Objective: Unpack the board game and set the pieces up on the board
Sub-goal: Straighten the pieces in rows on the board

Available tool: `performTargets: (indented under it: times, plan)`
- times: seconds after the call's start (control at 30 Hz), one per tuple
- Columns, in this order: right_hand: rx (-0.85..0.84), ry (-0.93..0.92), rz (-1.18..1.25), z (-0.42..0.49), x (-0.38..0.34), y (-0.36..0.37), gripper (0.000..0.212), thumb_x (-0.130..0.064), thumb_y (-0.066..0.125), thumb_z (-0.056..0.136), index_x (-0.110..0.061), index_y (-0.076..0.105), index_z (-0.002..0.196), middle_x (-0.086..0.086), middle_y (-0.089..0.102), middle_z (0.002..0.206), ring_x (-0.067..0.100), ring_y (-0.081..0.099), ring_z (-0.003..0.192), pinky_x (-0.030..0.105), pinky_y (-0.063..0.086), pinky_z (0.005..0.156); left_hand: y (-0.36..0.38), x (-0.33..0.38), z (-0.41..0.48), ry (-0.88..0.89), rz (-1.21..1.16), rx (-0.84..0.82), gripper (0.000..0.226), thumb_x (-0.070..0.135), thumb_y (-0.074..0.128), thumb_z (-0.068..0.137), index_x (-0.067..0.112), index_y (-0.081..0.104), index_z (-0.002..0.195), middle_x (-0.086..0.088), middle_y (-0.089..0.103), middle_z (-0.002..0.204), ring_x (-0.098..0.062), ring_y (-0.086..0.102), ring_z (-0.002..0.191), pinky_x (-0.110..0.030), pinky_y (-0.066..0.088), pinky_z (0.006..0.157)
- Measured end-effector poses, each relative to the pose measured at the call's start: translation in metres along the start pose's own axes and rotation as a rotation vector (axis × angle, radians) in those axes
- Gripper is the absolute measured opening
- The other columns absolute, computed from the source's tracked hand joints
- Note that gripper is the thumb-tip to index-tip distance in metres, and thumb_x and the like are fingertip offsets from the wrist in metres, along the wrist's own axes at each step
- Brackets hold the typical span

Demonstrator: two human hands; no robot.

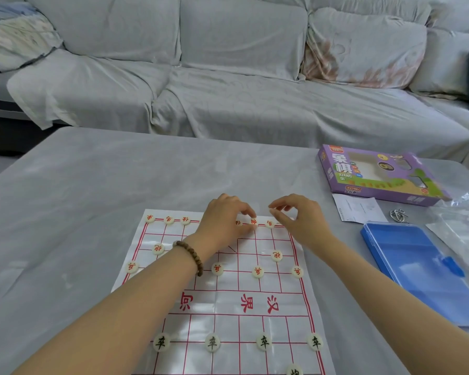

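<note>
The board point(228, 301), a thin sheet printed with a red grid, is laid flat on the grey-covered surface point(65, 198). At its far edge a red-lettered piece point(253, 221) is pinched between thumb and forefinger of the left hand point(225, 217). The grip is narrow and closed on the piece, which sits on the back row. The right hand point(299, 216) is held just beside it, fingers curled above a back-row piece point(269, 224); whether anything is held in that grip cannot be told. More red pieces point(158, 249) are spread over the far rows, and four black-lettered pieces point(212, 342) are lined up in a near row (a fifth is cut off at the bottom edge). A bead bracelet point(191, 255) is worn on the left wrist. To the right of the board, the purple box point(377, 177), a leaflet point(358, 209), a blue case point(417, 269) and a clear bag point(460, 228) are seen on the surface.
</note>
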State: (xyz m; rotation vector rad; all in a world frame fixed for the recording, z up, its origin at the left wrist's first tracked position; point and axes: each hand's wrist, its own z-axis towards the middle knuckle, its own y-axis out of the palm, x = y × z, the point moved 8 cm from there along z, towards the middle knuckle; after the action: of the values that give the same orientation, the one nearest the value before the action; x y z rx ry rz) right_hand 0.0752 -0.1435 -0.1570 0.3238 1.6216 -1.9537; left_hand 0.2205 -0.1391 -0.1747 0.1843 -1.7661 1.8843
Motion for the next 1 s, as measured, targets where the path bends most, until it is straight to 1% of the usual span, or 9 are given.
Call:
performTargets:
  times: [0.2, 0.3, 0.37, 0.43, 0.53, 0.6, 0.7, 0.83, 1.0]
  plan:
    - [0.001, -0.012, 0.002, 0.001, 0.003, 0.002, 0.011, -0.029, 0.063, 0.086, -0.026, 0.069, 0.094, -0.017, 0.059, 0.085, 0.004, 0.055, 0.082, 0.034, 0.048, 0.088, 0.009, -0.002, 0.003, -0.032, 0.023, -0.004, 0.030, 0.045, 0.063, 0.084, 0.032, 0.066, 0.110, 0.007, 0.061, 0.108, -0.013, 0.045, 0.104, -0.026, 0.034, 0.085]
    - [0.002, -0.033, -0.020, 0.000, 0.002, 0.003, 0.012, -0.030, 0.064, 0.086, -0.026, 0.070, 0.095, -0.013, 0.063, 0.087, 0.006, 0.056, 0.084, 0.036, 0.046, 0.088, 0.009, -0.002, 0.004, -0.033, 0.021, -0.003, 0.031, 0.045, 0.063, 0.084, 0.032, 0.066, 0.111, 0.006, 0.061, 0.108, -0.013, 0.045, 0.103, -0.026, 0.034, 0.085]
    - [-0.031, -0.058, -0.071, 0.001, 0.000, 0.008, 0.015, -0.033, 0.064, 0.085, -0.029, 0.069, 0.098, -0.012, 0.065, 0.093, 0.008, 0.056, 0.090, 0.034, 0.042, 0.092, 0.008, -0.002, 0.003, -0.025, 0.017, -0.008, 0.033, 0.046, 0.063, 0.083, 0.031, 0.065, 0.113, 0.007, 0.061, 0.108, -0.013, 0.045, 0.104, -0.026, 0.033, 0.085]
    - [-0.093, -0.079, -0.152, 0.002, -0.004, 0.016, 0.021, -0.038, 0.062, 0.086, -0.031, 0.067, 0.105, -0.012, 0.063, 0.102, 0.009, 0.054, 0.100, 0.026, 0.032, 0.095, 0.006, -0.003, 0.002, -0.010, 0.021, -0.026, 0.040, 0.049, 0.063, 0.082, 0.031, 0.061, 0.118, 0.008, 0.061, 0.109, -0.013, 0.045, 0.105, -0.026, 0.033, 0.086]
    - [-0.173, -0.099, -0.278, 0.003, -0.011, 0.028, 0.030, -0.045, 0.058, 0.087, -0.032, 0.064, 0.113, -0.010, 0.060, 0.114, 0.010, 0.048, 0.110, 0.027, 0.024, 0.097, -0.001, -0.011, 0.000, 0.019, 0.093, -0.050, 0.045, 0.053, 0.062, 0.081, 0.032, 0.058, 0.120, 0.010, 0.059, 0.112, -0.012, 0.043, 0.108, -0.026, 0.031, 0.087]
    - [-0.189, -0.110, -0.323, 0.004, -0.014, 0.033, 0.031, -0.048, 0.056, 0.087, -0.033, 0.063, 0.114, -0.010, 0.058, 0.117, 0.010, 0.045, 0.113, 0.027, 0.022, 0.101, -0.005, -0.018, -0.002, 0.023, 0.122, -0.060, 0.041, 0.053, 0.062, 0.081, 0.033, 0.060, 0.117, 0.010, 0.057, 0.115, -0.012, 0.042, 0.110, -0.026, 0.028, 0.087]
    - [-0.199, -0.113, -0.363, 0.006, -0.017, 0.035, 0.028, -0.047, 0.055, 0.087, -0.035, 0.065, 0.110, -0.010, 0.057, 0.117, 0.010, 0.044, 0.114, 0.029, 0.020, 0.104, -0.007, -0.024, -0.003, 0.026, 0.112, -0.055, 0.031, 0.050, 0.062, 0.082, 0.035, 0.064, 0.109, 0.010, 0.057, 0.116, -0.012, 0.041, 0.112, -0.024, 0.025, 0.087]
    - [-0.185, -0.114, -0.357, 0.006, -0.021, 0.037, 0.026, -0.048, 0.056, 0.086, -0.034, 0.066, 0.106, -0.010, 0.059, 0.113, 0.010, 0.045, 0.111, 0.027, 0.020, 0.102, -0.015, -0.024, -0.003, 0.035, 0.068, 0.008, 0.026, 0.046, 0.061, 0.084, 0.032, 0.066, 0.106, 0.010, 0.060, 0.113, -0.011, 0.043, 0.109, -0.024, 0.029, 0.088]
    - [-0.182, -0.149, -0.310, 0.008, -0.039, 0.048, 0.025, -0.046, 0.056, 0.087, -0.034, 0.066, 0.107, -0.010, 0.059, 0.111, 0.010, 0.046, 0.110, 0.027, 0.021, 0.102, -0.043, -0.043, -0.009, -0.052, -0.093, 0.168, 0.021, 0.039, 0.062, 0.086, 0.028, 0.065, 0.104, 0.013, 0.063, 0.105, -0.008, 0.047, 0.105, -0.026, 0.033, 0.092]
